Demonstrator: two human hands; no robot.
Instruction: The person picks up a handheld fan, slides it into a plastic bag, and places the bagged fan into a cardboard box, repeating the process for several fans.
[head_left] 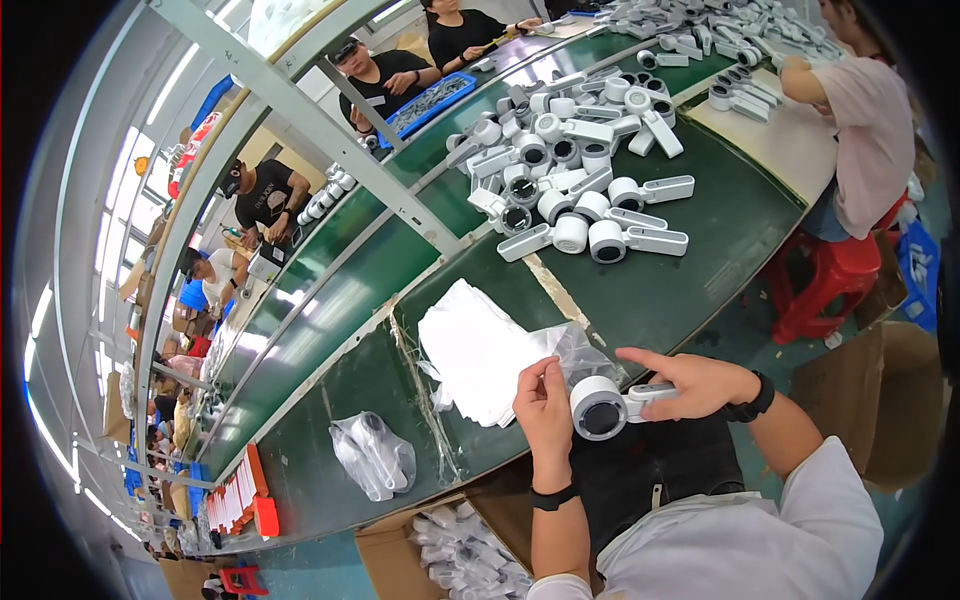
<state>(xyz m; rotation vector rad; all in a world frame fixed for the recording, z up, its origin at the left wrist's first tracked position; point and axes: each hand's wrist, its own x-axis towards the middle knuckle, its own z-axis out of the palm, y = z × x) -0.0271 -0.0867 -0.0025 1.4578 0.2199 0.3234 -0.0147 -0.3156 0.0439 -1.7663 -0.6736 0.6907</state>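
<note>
We see both forearms enter from the near edge and meet at the near rim of the green table [700, 270]. The right hand [690, 385] lies palm-down, wrist bent left, index finger stretched out straight; its other fingers are wrapped around the handle of a white handheld device [605, 405] whose round dark-faced head points left. The left hand [545, 405] is raised upright, fingers curled, its fingertips pinched on the edge of a clear plastic bag [580, 350] just beside the device's head. Just left of the hands lies a stack of white sheets [475, 350]. A heap of like white devices [570, 170] sits far on the table. A bagged device [372, 455] lies to the near left.
</note>
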